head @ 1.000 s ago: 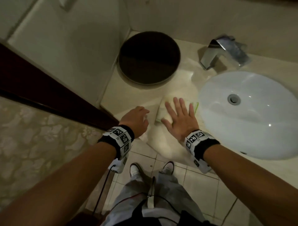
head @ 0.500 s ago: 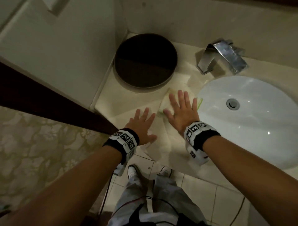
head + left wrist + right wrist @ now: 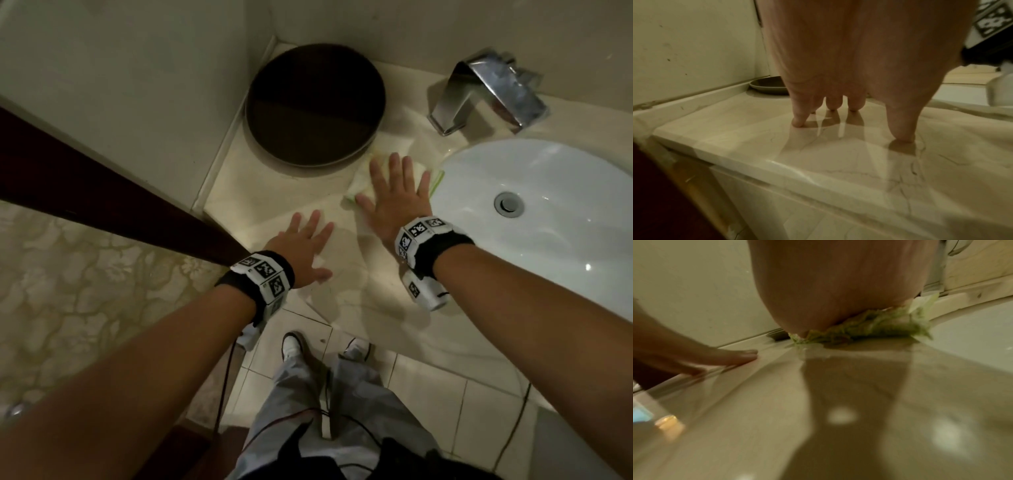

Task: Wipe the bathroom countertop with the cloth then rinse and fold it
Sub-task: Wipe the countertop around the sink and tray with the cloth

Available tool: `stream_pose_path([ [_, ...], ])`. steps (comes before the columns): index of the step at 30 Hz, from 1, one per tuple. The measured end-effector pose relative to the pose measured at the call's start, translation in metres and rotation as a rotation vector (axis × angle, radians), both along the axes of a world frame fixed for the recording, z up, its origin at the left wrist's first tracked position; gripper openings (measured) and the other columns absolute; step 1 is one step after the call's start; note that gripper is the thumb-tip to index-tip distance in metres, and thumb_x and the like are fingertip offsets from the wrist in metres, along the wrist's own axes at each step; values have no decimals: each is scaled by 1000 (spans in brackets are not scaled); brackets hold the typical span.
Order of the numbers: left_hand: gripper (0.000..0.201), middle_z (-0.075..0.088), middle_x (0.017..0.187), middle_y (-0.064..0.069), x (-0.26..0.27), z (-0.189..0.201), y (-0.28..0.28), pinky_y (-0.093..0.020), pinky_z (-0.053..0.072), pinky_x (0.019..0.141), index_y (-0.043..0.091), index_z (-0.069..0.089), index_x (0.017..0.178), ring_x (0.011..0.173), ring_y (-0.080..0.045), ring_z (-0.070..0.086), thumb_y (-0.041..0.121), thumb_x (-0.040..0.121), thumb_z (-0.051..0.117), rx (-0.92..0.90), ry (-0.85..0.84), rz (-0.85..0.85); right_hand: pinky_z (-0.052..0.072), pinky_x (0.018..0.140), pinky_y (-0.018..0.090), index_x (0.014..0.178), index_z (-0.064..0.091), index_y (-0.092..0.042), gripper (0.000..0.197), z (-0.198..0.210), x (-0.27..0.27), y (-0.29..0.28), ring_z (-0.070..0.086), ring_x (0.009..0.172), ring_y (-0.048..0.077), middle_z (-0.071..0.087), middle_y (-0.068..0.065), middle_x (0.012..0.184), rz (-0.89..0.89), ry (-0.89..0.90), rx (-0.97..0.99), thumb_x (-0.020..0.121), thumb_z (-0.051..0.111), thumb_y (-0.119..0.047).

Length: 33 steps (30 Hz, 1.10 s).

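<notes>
- Right hand [image 3: 399, 202] is flat on the cloth [image 3: 363, 181], fingers straight and spread apart, pressing it onto the countertop [image 3: 274, 192].
- The cloth is pale with a green edge and sits bunched under the palm; a bit pokes out past the pinky side, just beside the white sink [image 3: 548, 212] rim.
- Just past the fingertips sits a dark round tray [image 3: 315, 102], tucked in the corner; the cloth nearly touches it.
- Left hand [image 3: 301, 246] rests on bare marble off to the thumb side, fingers straight and spread, tips touching the surface, holding nothing.
- Chrome faucet [image 3: 486, 92] is beyond the fingers, behind the basin.
</notes>
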<state>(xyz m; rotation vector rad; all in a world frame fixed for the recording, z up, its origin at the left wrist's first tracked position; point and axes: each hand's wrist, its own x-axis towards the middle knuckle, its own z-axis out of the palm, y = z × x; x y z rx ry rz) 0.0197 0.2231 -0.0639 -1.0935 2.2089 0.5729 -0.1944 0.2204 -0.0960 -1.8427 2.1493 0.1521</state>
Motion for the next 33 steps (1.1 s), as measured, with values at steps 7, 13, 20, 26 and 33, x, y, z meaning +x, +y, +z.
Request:
stream_pose_path([
  [7, 76, -17, 160, -1, 3, 11, -7, -45, 19, 116, 30, -8, 153, 148, -33, -6, 50, 98, 39, 13, -14, -64, -6, 116, 58, 154, -8, -27, 71, 2, 24, 73, -16, 148, 30, -14, 10, 162, 19, -21, 1, 94, 7, -63],
  [13, 65, -15, 161, -4, 3, 12, -2, -46, 11, 117, 25, -5, 154, 147, -36, -8, 49, 101, 24, 19, -7, -70, -7, 115, 60, 154, -8, -26, 70, -2, 63, 129, -18, 147, 32, -14, 12, 161, -7, -20, -5, 95, 7, -62],
  [20, 85, -19, 160, -4, 5, 5, 2, -49, 8, 119, 24, -8, 153, 146, -38, -11, 73, 90, 19, -1, -7, -85, -7, 114, 61, 153, -9, -27, 68, -6, 112, 165, -21, 146, 33, -17, 13, 160, -49, 29, 23, 96, 7, -61],
  [26, 94, -19, 159, -8, 7, 3, -1, -53, 13, 118, 23, -11, 153, 145, -42, -9, 78, 85, 23, -22, -17, -143, -8, 117, 56, 154, -9, -30, 68, -4, 112, 176, -20, 147, 26, -19, 7, 161, -88, 7, 14, 96, 5, -63],
  [33, 113, -25, 158, -8, 9, 6, 1, -54, 18, 116, 22, -17, 151, 145, -41, -11, 78, 78, 47, -22, -39, -172, -7, 119, 53, 152, -14, -32, 69, 0, 86, 223, -25, 146, 24, -25, 4, 159, -201, 19, 71, 95, 3, -65],
])
